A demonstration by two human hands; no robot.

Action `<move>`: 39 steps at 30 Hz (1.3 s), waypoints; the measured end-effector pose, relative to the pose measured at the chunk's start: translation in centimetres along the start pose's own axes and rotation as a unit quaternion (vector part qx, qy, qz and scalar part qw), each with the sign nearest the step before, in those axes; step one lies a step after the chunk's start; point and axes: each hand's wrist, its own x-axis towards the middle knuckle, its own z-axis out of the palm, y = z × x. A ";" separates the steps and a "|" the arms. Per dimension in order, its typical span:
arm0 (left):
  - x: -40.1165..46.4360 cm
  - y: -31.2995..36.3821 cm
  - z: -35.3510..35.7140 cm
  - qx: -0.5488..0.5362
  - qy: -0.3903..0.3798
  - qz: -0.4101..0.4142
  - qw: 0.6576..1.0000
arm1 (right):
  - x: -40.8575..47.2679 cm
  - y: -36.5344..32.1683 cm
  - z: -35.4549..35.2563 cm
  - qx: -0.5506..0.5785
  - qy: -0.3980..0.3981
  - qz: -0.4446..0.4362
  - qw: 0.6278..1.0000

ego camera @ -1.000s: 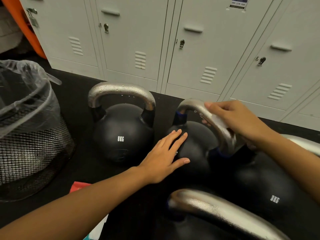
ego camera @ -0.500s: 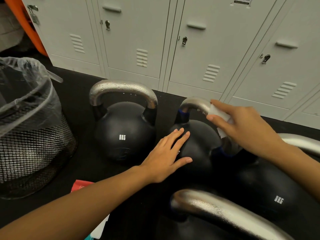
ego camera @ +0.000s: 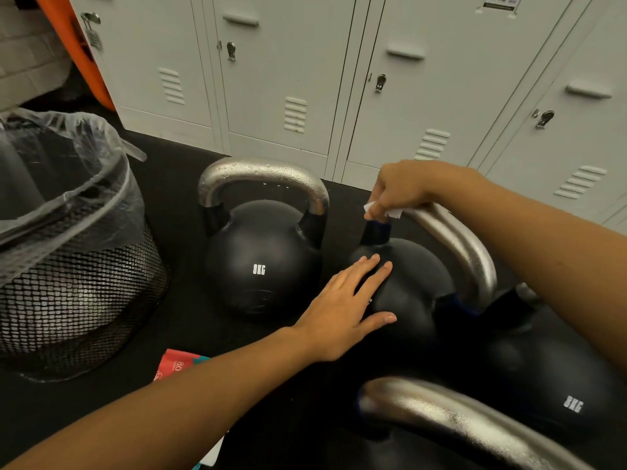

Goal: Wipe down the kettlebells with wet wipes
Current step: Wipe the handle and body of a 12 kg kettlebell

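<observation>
Several black kettlebells with silver handles stand on the dark floor. My left hand [ego camera: 349,307] lies flat, fingers straight, on the round body of the middle kettlebell [ego camera: 417,290]. My right hand [ego camera: 403,188] grips a white wet wipe [ego camera: 381,210] around the far left end of that kettlebell's silver handle [ego camera: 461,245]. To the left stands another kettlebell [ego camera: 263,262] marked 8KG, its handle beaded with water drops. A third kettlebell [ego camera: 556,391] sits at the right under my right forearm. A blurred handle [ego camera: 458,422] of a nearer one fills the bottom.
A black mesh bin [ego camera: 68,283] lined with a clear plastic bag stands at the left. A red wipes pack [ego camera: 176,364] lies on the floor, half hidden by my left forearm. Grey lockers [ego camera: 295,79] line the back. An orange object [ego camera: 74,45] leans at the top left.
My right hand has slid the wipe along the handle, from its right bend up and over to the far left end. My left hand has stayed on the kettlebell's body.
</observation>
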 end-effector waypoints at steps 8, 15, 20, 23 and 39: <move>0.0 -0.2 0.1 0.011 0.002 0.007 1.000 | -2.7 2.2 1.6 0.184 0.083 0.010 0.979; 0.0 -0.3 0.2 0.015 0.004 0.009 1.000 | -9.7 4.7 4.6 0.215 0.193 -0.014 0.957; 0.0 -0.3 0.3 0.021 0.000 0.006 1.000 | -12.2 5.5 6.4 0.262 0.221 0.018 0.939; 0.1 -0.5 0.5 0.030 0.007 0.008 1.000 | -11.9 5.0 6.3 0.280 0.230 0.025 0.932; -0.2 -0.4 0.4 0.028 -0.010 0.005 1.000 | -11.7 3.1 6.3 0.278 0.289 0.059 0.914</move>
